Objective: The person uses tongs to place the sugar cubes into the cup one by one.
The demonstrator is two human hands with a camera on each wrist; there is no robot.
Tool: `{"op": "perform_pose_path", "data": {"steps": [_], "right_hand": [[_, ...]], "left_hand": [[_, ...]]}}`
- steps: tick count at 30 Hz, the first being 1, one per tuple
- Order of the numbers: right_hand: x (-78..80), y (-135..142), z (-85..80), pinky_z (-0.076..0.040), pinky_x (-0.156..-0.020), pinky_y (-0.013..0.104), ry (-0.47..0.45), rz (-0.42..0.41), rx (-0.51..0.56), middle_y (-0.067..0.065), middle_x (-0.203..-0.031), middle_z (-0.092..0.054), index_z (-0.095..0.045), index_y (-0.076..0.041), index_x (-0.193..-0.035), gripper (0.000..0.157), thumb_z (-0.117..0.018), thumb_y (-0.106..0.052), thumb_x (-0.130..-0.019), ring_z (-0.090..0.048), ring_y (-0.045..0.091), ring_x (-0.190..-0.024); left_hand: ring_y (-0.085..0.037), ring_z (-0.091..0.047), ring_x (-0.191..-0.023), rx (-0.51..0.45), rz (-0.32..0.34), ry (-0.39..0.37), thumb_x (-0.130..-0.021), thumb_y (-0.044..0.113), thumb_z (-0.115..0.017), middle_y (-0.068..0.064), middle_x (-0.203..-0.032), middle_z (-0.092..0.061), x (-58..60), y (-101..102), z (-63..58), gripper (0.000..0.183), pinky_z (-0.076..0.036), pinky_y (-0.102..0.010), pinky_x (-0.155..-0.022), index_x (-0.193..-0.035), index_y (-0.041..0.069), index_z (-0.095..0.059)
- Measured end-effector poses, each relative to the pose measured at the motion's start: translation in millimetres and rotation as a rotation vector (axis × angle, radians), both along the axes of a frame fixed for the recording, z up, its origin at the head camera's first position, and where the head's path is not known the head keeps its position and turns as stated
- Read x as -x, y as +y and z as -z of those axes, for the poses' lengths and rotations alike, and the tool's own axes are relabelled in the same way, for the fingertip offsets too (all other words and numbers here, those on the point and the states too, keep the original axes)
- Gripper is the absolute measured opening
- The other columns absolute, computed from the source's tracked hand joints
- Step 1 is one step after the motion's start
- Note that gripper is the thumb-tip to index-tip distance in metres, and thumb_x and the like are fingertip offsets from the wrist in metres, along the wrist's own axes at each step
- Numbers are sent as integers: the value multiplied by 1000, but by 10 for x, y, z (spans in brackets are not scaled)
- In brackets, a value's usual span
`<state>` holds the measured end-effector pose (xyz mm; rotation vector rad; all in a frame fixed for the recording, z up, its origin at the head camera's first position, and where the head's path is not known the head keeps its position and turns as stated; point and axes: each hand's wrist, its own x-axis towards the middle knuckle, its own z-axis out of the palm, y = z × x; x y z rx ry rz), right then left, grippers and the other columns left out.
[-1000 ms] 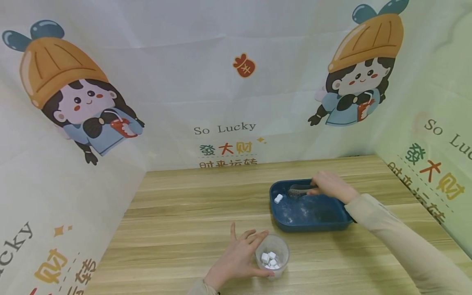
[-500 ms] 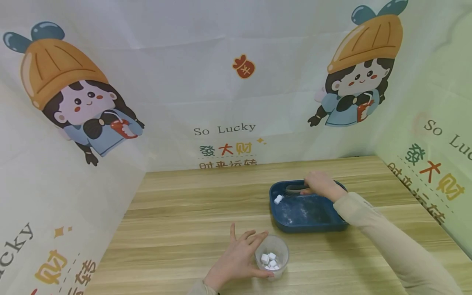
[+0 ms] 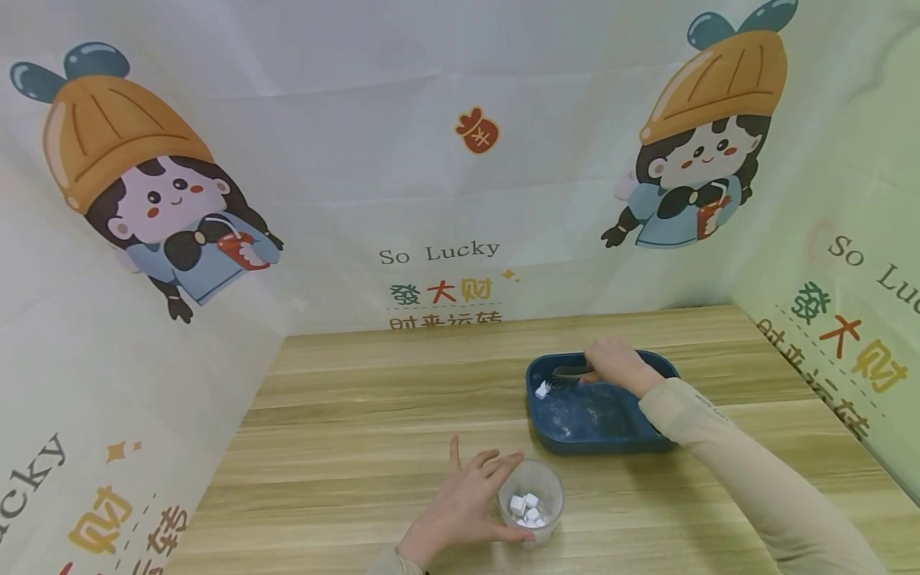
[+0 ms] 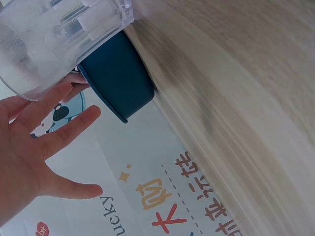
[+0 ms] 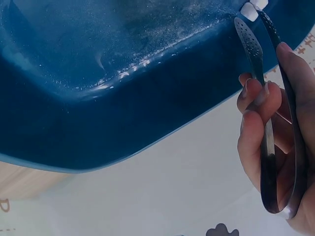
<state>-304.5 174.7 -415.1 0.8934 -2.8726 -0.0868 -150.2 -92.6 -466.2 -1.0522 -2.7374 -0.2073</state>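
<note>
In the head view my left hand [image 3: 463, 503] holds a clear plastic cup [image 3: 555, 481] at its side, thumb near and index finger far. Several white cubes [image 3: 528, 508] lie in the cup. My right hand [image 3: 620, 366] reaches over a dark blue tray [image 3: 596, 419] and grips metal tongs [image 5: 268, 157] around both arms. The perforated tong tips stand apart, close to two white cubes [image 5: 250, 11] in the tray's far left corner. One tip overlaps a cube in the right wrist view; whether it touches, I cannot tell. The left wrist view shows spread fingers [image 4: 69, 135] against the cup.
The tray stands behind and right of the cup on a wooden table [image 3: 345, 431]. White powder marks the tray floor [image 5: 142, 39]. Printed cloth walls [image 3: 345, 160] enclose the table at the back and both sides.
My right hand has moved left over the tray, bringing the tongs to the cubes, which look slightly shifted. The left hand and cup have stayed put.
</note>
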Motion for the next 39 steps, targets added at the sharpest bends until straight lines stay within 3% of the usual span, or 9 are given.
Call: {"op": "perform_pose_path", "data": {"steps": [5, 12, 29, 39], "right_hand": [[-1, -29, 21, -42, -46, 28, 3, 4, -6, 4, -63, -59, -60, -8, -64, 30, -72, -34, -69, -52, 17, -54], [-4, -60, 31, -23, -43, 20, -34, 25, 7, -1, -53, -48, -52, -10, -57, 32, -72, -31, -70, -34, 10, -48], [-43, -20, -19, -21, -44, 19, -54, 0, 10, -2, -52, -43, -52, -9, -57, 31, -72, -29, -71, -29, 8, -47], [-212, 88, -64, -11, -45, 18, -49, -40, 37, -9, -50, -14, -32, -17, -50, 46, -72, -26, -70, -11, 5, -48]], "left_hand": [[-22, -50, -116, 3, -5, -11, -64, 74, -55, 7, -130, -51, 0, 6, 2, 91, -17, -72, -93, -133, 17, -40], [-22, -50, -116, 8, -10, 1, -63, 74, -55, 7, -129, -52, -6, 11, -7, 91, -17, -71, -93, -132, 16, -41], [-22, -50, -116, 9, -10, 9, -62, 73, -56, 7, -130, -51, -7, 16, -4, 92, -16, -71, -94, -132, 16, -42], [-22, -51, -115, 7, -10, 28, -62, 74, -56, 6, -128, -53, -8, 19, 11, 92, -16, -71, -94, -132, 16, -42]]}}
